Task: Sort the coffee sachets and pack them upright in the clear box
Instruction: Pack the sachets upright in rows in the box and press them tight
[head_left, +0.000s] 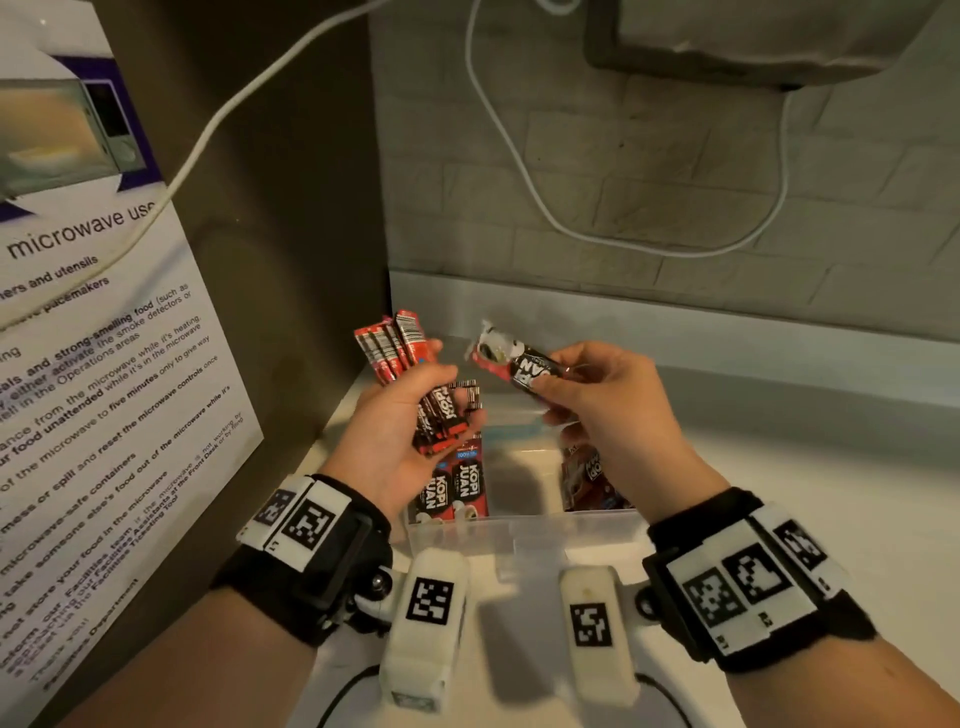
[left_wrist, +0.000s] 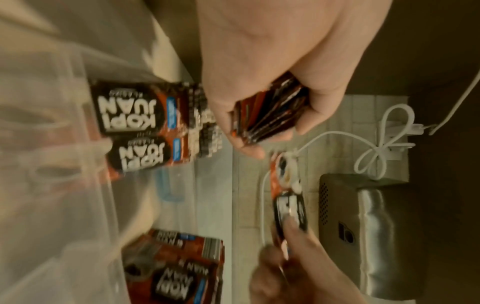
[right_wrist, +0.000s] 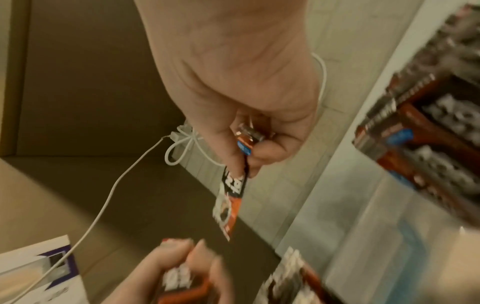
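Note:
My left hand (head_left: 415, 400) grips a fanned bundle of red-and-black coffee sachets (head_left: 400, 358) above the clear box (head_left: 519, 535); in the left wrist view the same bundle of sachets (left_wrist: 270, 115) shows edge-on inside my left hand (left_wrist: 265, 86). My right hand (head_left: 582, 395) pinches one single sachet (head_left: 514, 361) beside the bundle, pointing toward it. From the right wrist the single sachet (right_wrist: 231, 195) hangs from my right hand (right_wrist: 246, 127). Inside the box, two sachets (head_left: 452, 491) stand at the left wall and more sachets (head_left: 592, 480) lean at the right.
The box sits on a pale counter (head_left: 779, 467) in a corner. A brown panel with a microwave notice (head_left: 93, 364) stands at the left. White cables (head_left: 519, 171) hang on the tiled back wall (head_left: 675, 182). A steel appliance (left_wrist: 369, 226) is mounted above.

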